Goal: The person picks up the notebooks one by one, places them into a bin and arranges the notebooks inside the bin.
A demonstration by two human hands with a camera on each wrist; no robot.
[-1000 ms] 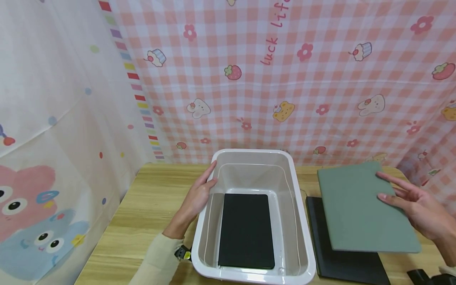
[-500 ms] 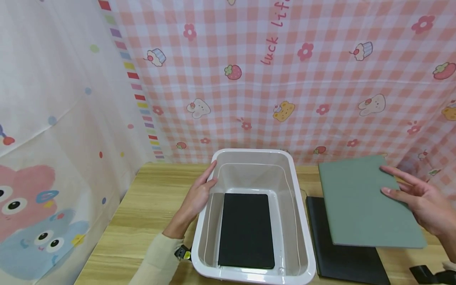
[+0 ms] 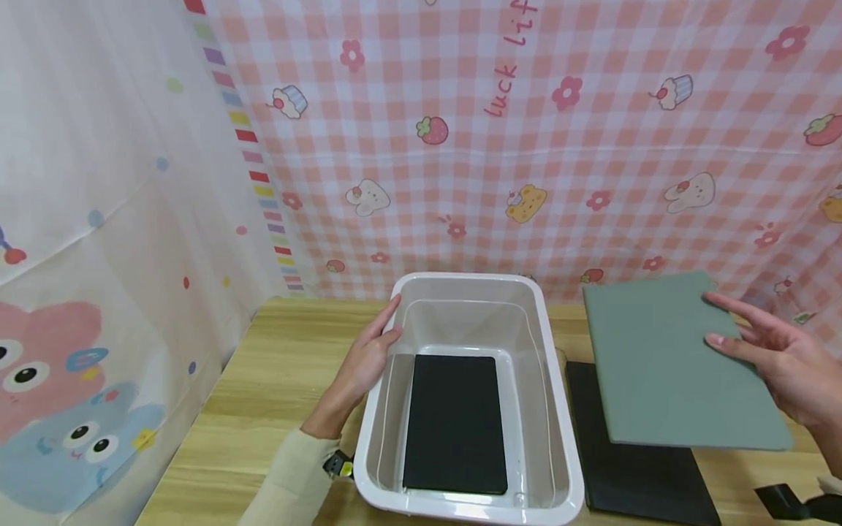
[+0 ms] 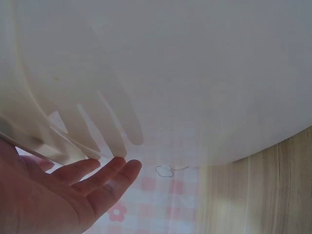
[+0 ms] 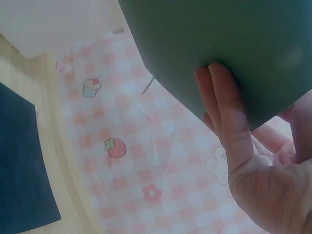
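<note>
A white plastic basin point(image 3: 567, 438) stands mid-table, with a flat black notebook point(image 3: 455, 424) lying on its floor. My left hand point(image 3: 360, 367) holds the basin's left rim, thumb over the inside; in the left wrist view its other fingers point(image 4: 114, 185) touch the outer wall. To the right, my right hand point(image 3: 786, 361) pinches a thin green notebook point(image 3: 677, 365) by its right edge, thumb on the upper face. From the right wrist view, fingers point(image 5: 229, 105) lie against the underside. The green notebook is held tilted above a larger black notebook point(image 3: 638, 475) and partly covers it.
The wooden table point(image 3: 263, 394) extends left of the basin. A pink checked cloth point(image 3: 473, 175) hangs behind the table, and a pale cartoon-printed cloth point(image 3: 131, 241) hangs at the left.
My right hand has raised the green notebook, moving it up and slightly away in the head view. More of the black notebook beneath shows. The left hand stays on the basin's rim.
</note>
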